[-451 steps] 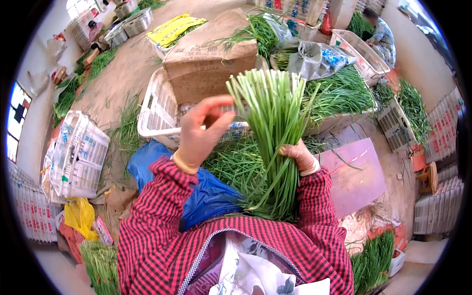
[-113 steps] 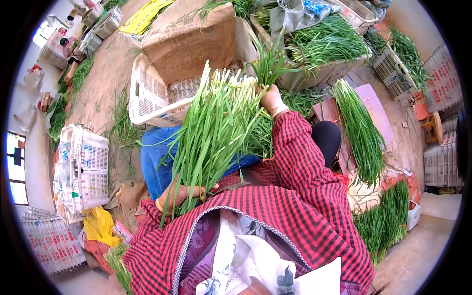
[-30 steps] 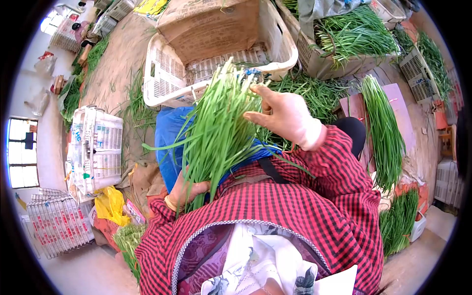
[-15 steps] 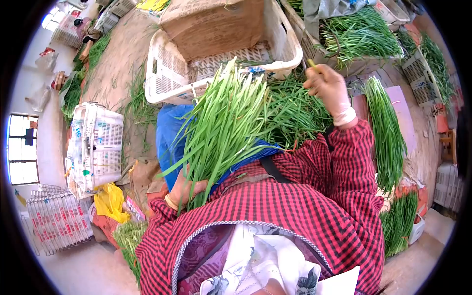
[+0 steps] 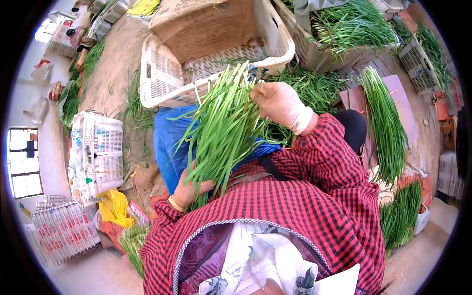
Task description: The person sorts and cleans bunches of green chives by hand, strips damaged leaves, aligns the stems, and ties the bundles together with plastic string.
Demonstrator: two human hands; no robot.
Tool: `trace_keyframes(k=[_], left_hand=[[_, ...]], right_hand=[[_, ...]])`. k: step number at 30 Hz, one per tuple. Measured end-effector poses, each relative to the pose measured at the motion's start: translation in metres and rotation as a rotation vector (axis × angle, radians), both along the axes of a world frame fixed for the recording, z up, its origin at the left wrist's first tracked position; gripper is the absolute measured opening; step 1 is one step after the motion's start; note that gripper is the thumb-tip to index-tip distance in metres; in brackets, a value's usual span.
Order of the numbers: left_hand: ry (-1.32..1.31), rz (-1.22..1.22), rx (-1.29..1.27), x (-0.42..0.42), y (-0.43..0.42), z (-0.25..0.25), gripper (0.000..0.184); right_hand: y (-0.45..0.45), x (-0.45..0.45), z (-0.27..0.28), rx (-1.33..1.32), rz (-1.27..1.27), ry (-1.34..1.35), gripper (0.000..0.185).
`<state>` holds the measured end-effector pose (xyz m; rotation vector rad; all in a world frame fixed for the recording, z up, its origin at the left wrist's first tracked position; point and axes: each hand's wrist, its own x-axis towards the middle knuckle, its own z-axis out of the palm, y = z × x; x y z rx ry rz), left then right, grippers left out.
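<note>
My left hand is wrapped round the lower, leafy end of a bunch of garlic chives, with the pale stem ends pointing away from me. At the bunch's upper right edge, my right hand, in a thin pale glove, has its fingers closed against the stems; the fingertips are partly hidden. The bunch lies over my lap, above blue plastic. Loose chives are heaped beyond my right hand.
A white plastic crate with a cardboard piece inside stands ahead. To the right, a neat chive bundle lies on a pinkish board. More chives fill a crate at the back. White crates stand left.
My right hand has moved left from out beside the bunch to its stems; the small yellowish piece it held no longer shows. My left hand keeps its hold, and the view has shifted slightly.
</note>
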<state>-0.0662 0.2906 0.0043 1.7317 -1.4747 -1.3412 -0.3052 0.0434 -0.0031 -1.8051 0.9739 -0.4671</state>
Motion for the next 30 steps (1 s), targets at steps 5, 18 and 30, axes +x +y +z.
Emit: trace_keyframes(k=[5, 18, 30], left_hand=[[0.093, 0.014, 0.078, 0.005, 0.000, 0.003, 0.049], [0.013, 0.015, -0.015, 0.007, 0.003, -0.008, 0.052], [0.066, 0.071, 0.031, 0.007, 0.005, 0.000, 0.053]], right_hand=[[-0.034, -0.040, -0.028, 0.134, -0.225, -0.239, 0.022], [-0.022, -0.039, 0.024, -0.592, 0.155, -0.147, 0.022], [-0.050, -0.075, -0.002, -0.564, -0.315, -0.222, 0.013]])
